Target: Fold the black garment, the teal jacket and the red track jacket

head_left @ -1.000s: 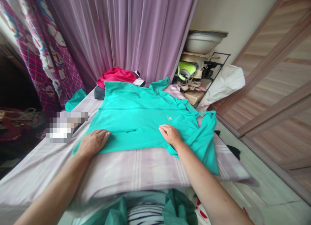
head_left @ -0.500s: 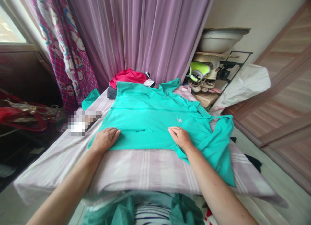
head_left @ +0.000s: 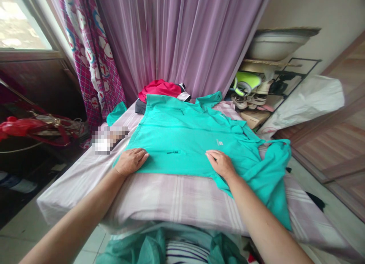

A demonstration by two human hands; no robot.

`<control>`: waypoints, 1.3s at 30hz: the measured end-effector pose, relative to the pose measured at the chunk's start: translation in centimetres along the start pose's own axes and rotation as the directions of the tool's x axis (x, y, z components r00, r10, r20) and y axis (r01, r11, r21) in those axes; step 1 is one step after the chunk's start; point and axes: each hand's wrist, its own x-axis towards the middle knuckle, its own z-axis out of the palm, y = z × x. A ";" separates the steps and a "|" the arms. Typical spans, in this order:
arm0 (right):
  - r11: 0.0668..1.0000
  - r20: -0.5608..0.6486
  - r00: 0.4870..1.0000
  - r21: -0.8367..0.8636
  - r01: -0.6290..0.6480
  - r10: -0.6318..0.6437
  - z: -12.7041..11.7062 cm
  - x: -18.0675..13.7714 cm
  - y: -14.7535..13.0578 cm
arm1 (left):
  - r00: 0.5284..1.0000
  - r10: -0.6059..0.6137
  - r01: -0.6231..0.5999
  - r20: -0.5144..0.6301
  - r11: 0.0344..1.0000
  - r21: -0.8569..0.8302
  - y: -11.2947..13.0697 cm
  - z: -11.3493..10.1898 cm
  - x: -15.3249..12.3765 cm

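Note:
A turquoise zip jacket (head_left: 176,136) lies spread on a checked cloth, its hem end to the left and its sleeves bunched to the right. My left hand (head_left: 132,160) rests on the near hem corner, fingers bent and pressed together on the fabric. Further right, my right hand (head_left: 220,162) has its fingers closed at the jacket's near edge, below a small white logo (head_left: 219,142). Between the hands runs a short zipped pocket (head_left: 172,152). The undersides of both hands are hidden.
The checked cloth (head_left: 159,195) covers the table. Behind the jacket lies a red garment (head_left: 159,88); a turquoise piece (head_left: 116,113) sits at the far left edge. A shoe rack (head_left: 302,79) with shoes and a basin (head_left: 281,45) stands right, beside a white bag (head_left: 313,100).
The whole view has shifted, so everything appears further right. Both hands keep their places on the jacket, which looks unchanged.

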 end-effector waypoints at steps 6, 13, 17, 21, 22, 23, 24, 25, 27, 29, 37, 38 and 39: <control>1.000 -0.009 1.000 0.022 -0.006 0.007 0.0 0.0 0.2 | 0.989 -0.112 0.114 -0.094 0.993 0.014 -0.4 -0.8 -1.2; 0.999 -0.005 0.999 0.021 -0.037 0.037 0.1 0.1 0.0 | 0.911 -0.411 0.407 -0.026 0.908 -0.101 -2.5 -0.1 -0.5; 0.999 -0.017 0.999 0.017 -0.041 0.042 0.2 0.1 0.0 | 0.953 -0.301 0.302 0.027 0.949 -0.087 -3.1 0.9 0.2; 0.999 -0.019 0.999 0.014 -0.034 0.034 0.3 0.0 0.2 | 0.947 -0.255 0.259 0.195 0.966 0.006 -2.7 1.8 0.4; 0.999 -0.016 0.999 0.015 -0.031 0.032 0.3 0.0 0.2 | 0.931 -0.281 0.282 0.231 0.959 0.033 -2.6 1.9 0.4; 0.999 -0.017 0.999 0.017 -0.029 0.030 0.3 0.0 0.3 | 0.916 -0.301 0.297 0.264 0.953 0.055 -2.4 2.0 0.4; 0.999 -0.020 0.999 0.019 -0.026 0.026 0.4 0.0 0.4 | 0.903 -0.314 0.306 0.294 0.949 0.073 -2.3 1.9 0.4; 1.000 -0.027 0.999 0.023 -0.021 0.022 0.4 0.0 0.4 | 0.890 -0.324 0.313 0.320 0.946 0.089 -2.1 1.7 0.5; 0.999 -0.050 0.999 0.036 -0.005 0.007 0.6 0.0 0.5 | 0.865 -0.353 0.331 0.357 0.936 0.122 -1.6 1.2 0.7; 0.999 -0.070 0.998 0.051 0.009 -0.006 0.7 0.0 0.6 | 0.850 -0.391 0.354 0.352 0.920 0.167 -0.7 0.7 1.1; 0.997 -0.082 0.997 0.075 0.000 0.006 0.7 0.0 0.6 | 0.902 -0.337 0.327 0.268 0.941 0.082 4.1 2.4 4.2; 0.997 -0.081 0.997 0.076 -0.002 0.008 0.7 0.0 0.6 | 0.899 -0.341 0.335 0.274 0.940 0.071 4.2 2.9 4.7; 0.997 -0.081 0.997 0.075 -0.003 0.009 0.7 0.0 0.5 | 0.892 -0.355 0.351 0.279 0.934 0.067 4.0 3.3 5.2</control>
